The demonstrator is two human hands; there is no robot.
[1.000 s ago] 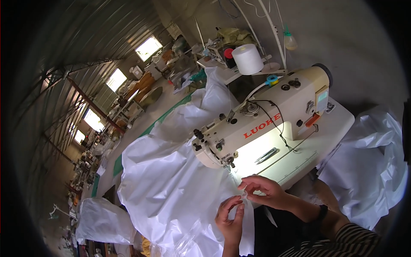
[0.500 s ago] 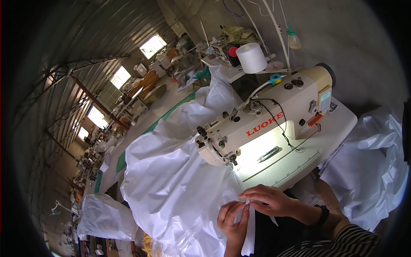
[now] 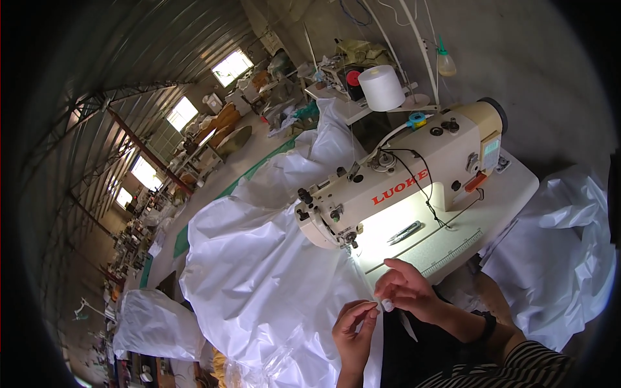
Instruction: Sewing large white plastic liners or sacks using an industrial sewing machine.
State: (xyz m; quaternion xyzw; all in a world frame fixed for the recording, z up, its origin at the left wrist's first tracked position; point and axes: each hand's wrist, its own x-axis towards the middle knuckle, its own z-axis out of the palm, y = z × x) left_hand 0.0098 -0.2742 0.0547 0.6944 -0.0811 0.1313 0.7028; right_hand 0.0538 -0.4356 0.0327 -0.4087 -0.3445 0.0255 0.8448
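Just in front of the sewing machine (image 3: 401, 174), my two hands are close together above my lap. My left hand (image 3: 354, 333) is closed in a pinch, thumb against forefinger, with a thin pale edge at the tips that is too small to name. A small crumpled white scrap (image 3: 387, 304) sits at the thumb and lower fingers of my right hand (image 3: 411, 294), whose upper fingers are raised and curved. A large white plastic sheet (image 3: 259, 271) spreads in folds to the left of the machine and passes behind my left hand. Metal thread snips (image 3: 406, 233) lie on the lit machine bed.
A white thread cone (image 3: 380, 88) stands behind the machine. More white sheeting (image 3: 556, 252) is heaped at the right. At the left is a bulging white bundle (image 3: 158, 326). A small oil bottle (image 3: 446, 63) hangs near the wall.
My hands, which were touching at the fingertips, have come slightly apart. The upper fingers of my right hand have lifted, and the white scrap at them now shows more plainly.
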